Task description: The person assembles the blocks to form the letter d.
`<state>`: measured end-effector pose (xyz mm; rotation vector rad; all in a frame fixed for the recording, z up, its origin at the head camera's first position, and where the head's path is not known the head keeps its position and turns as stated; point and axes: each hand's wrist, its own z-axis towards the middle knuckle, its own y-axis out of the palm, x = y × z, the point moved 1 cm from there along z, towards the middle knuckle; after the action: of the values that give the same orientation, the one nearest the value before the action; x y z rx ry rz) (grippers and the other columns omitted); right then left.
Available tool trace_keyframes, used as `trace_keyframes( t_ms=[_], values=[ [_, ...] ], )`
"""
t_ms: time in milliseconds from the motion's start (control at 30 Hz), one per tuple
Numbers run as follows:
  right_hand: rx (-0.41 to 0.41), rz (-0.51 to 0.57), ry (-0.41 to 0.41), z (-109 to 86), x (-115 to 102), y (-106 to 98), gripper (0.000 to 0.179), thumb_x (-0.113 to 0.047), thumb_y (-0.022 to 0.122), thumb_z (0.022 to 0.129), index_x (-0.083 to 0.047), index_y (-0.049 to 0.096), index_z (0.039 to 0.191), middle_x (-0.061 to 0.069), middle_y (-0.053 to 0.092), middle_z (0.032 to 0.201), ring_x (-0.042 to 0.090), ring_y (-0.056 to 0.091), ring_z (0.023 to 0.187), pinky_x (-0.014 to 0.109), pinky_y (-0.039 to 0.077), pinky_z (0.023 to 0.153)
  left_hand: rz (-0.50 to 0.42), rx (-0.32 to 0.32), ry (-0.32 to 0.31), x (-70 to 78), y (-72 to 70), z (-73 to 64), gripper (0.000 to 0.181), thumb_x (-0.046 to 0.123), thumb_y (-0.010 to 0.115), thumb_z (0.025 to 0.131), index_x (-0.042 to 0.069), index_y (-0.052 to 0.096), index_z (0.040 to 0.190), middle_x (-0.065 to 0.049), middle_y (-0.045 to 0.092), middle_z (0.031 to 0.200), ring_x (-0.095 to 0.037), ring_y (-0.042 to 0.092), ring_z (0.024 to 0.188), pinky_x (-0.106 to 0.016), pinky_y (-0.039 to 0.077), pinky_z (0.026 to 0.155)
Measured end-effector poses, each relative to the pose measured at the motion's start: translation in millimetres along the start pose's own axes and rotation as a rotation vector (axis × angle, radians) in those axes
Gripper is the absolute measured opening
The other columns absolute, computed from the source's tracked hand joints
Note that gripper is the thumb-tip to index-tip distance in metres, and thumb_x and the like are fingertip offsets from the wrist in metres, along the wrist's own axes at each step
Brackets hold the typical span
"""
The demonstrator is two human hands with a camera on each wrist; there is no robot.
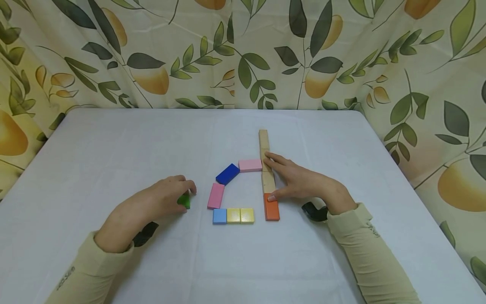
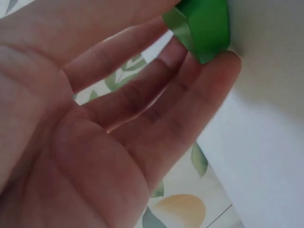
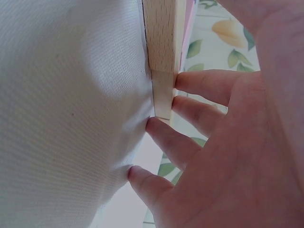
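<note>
My left hand (image 1: 161, 196) pinches a green block (image 2: 209, 31) between thumb and fingertips, low over the white table, left of the other blocks. In the head view the hand covers most of that block. My right hand (image 1: 303, 179) lies along a column of plain wooden blocks (image 1: 263, 139), its fingertips touching them and its thumb on the orange block (image 1: 271, 211) at the near end. Seen from the right wrist, the fingers (image 3: 204, 85) are spread and fairly straight, two of them against the side of the wooden blocks.
Left of the column runs a curve of blocks: pink (image 1: 249, 165), dark blue (image 1: 228, 174), another pink (image 1: 216, 195), then light blue (image 1: 219, 216) and two yellow ones (image 1: 240, 216) in a row. A white cloth covers the table (image 1: 114, 139); a leaf-patterned curtain (image 1: 212, 55) hangs behind.
</note>
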<state>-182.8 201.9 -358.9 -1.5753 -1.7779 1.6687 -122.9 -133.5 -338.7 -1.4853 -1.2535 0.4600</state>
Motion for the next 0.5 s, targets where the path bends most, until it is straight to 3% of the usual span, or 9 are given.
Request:
trace_keyframes(
  t_ms=[167, 500],
  values=[
    [0.003, -0.006, 0.008, -0.3, 0.3, 0.2, 0.109, -0.051, 0.078, 0.081, -0.017, 0.012, 0.16, 0.003, 0.0, 0.168, 0.036, 0.012, 0.153, 0.058, 0.023, 0.12, -0.005, 0.026, 0.061, 0.0, -1.3, -1.4, 0.029, 0.007, 0.077, 0.084, 0.01, 0.065, 0.11, -0.005, 0.062, 0.104, -0.019, 0.057, 0.093, -0.035, 0.053, 0.082],
    [-0.006, 0.001, 0.007, -1.1, -1.4, -0.6, 0.107, -0.052, 0.077, 0.081, -0.017, 0.013, 0.16, 0.004, 0.001, 0.168, 0.036, 0.011, 0.153, 0.059, 0.023, 0.119, 0.005, 0.078, 0.088, 2.6, -4.5, -1.1, 0.027, 0.005, 0.075, 0.086, 0.01, 0.068, 0.111, -0.003, 0.064, 0.101, -0.016, 0.057, 0.087, -0.032, 0.054, 0.079]
  ],
)
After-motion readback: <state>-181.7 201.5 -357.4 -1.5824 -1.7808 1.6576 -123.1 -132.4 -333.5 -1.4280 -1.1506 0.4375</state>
